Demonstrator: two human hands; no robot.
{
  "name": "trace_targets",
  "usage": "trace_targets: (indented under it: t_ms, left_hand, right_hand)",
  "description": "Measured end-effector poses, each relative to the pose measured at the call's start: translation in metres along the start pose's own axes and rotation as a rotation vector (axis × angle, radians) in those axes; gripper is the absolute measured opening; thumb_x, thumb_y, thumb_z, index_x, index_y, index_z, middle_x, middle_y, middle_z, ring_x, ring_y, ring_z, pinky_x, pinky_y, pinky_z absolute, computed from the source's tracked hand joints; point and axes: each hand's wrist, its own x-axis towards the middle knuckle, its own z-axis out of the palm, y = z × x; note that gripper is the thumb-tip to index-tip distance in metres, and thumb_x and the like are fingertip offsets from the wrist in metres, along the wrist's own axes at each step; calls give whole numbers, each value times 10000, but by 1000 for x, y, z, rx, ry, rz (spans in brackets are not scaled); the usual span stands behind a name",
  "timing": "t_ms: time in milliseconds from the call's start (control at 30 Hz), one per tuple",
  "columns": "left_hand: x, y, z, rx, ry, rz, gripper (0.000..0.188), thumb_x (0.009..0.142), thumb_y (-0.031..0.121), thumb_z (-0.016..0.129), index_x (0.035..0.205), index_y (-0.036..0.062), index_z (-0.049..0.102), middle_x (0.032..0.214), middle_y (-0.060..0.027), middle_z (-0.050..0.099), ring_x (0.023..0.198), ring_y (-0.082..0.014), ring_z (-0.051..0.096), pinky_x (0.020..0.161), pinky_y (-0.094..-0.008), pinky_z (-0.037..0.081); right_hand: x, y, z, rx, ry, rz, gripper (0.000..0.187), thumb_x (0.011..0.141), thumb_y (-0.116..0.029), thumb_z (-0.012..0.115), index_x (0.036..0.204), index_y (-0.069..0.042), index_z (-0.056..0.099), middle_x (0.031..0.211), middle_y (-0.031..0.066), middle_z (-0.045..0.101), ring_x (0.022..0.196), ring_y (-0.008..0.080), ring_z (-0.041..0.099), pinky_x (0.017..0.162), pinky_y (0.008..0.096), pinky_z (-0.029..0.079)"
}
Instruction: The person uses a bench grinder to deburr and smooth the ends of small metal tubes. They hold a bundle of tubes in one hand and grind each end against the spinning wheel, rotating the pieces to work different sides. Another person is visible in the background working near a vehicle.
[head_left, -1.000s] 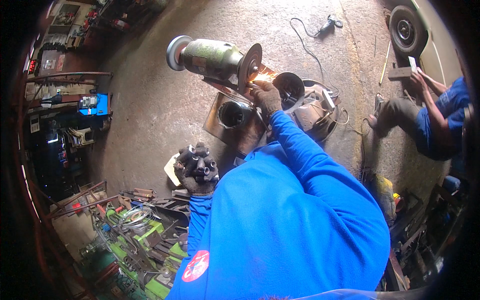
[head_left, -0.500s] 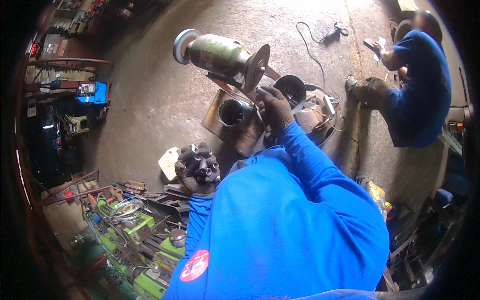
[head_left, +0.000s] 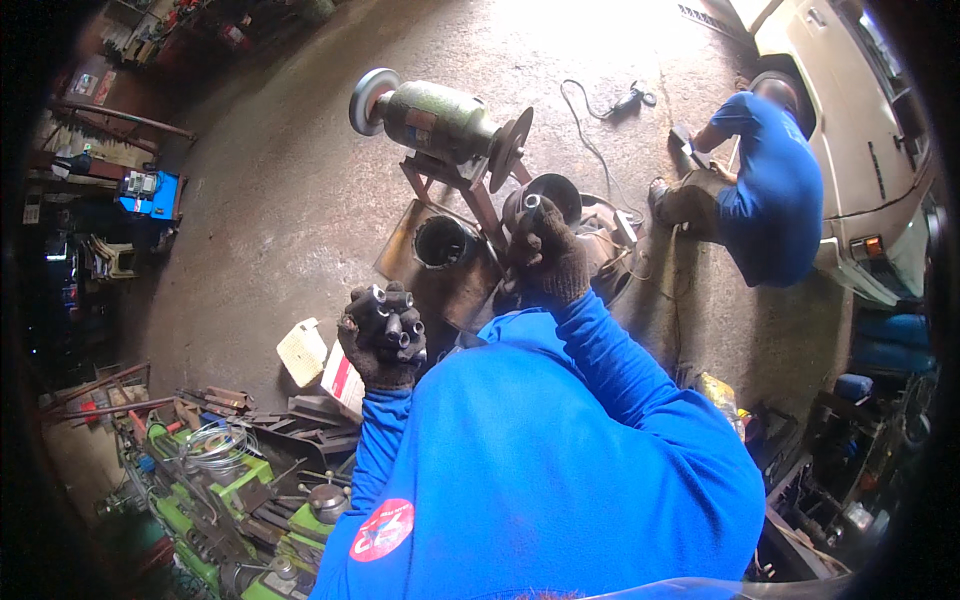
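Note:
My left hand (head_left: 378, 350), in a dark knit glove, is closed round a bunch of short dark metal tubes (head_left: 392, 322), some with bright ends. In my gloved right hand (head_left: 548, 255) is a single short metal tube (head_left: 533, 202), its shiny open end pointing up. That hand is just on the near side of the grinding disc (head_left: 511, 150) of a green bench grinder (head_left: 436, 120), apart from it. A pale grinding wheel (head_left: 373, 101) sits on the grinder's other end. Whether the wheels are turning I cannot tell.
Below the grinder stand a round dark can (head_left: 443, 243) on a metal plate and a black bucket (head_left: 556, 190). An angle grinder (head_left: 632, 100) with its cord lies on the floor. A person in blue (head_left: 770, 185) crouches at right beside a vehicle (head_left: 850, 120). Green machinery (head_left: 240, 490) is at lower left.
My right hand has drawn back from the disc toward me, and its tube now points end up. My left hand still holds its bunch. The whole view has shifted, showing more of the vehicle.

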Motion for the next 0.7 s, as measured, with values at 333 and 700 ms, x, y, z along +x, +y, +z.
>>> trace_targets:
  t_ms: [333,700]
  left_hand:
    - [-2,10,-25,-118,-82,-86,747,1039,545,647,1398,-106,568,1286,-234,632,962,-283,654,531,-353,574]
    - [19,0,36,-111,-73,-13,585,1012,477,701,1436,90,587,1276,-124,635,1034,-278,639,612,-370,560]
  right_hand:
    - [-16,-37,3,22,39,4,443,1059,-266,631,1407,8,645,1274,180,699,1171,286,696,1033,391,551]
    - [38,73,-2,838,-118,467,483,999,-120,617,1469,-11,584,1188,130,738,1028,208,701,795,283,570]
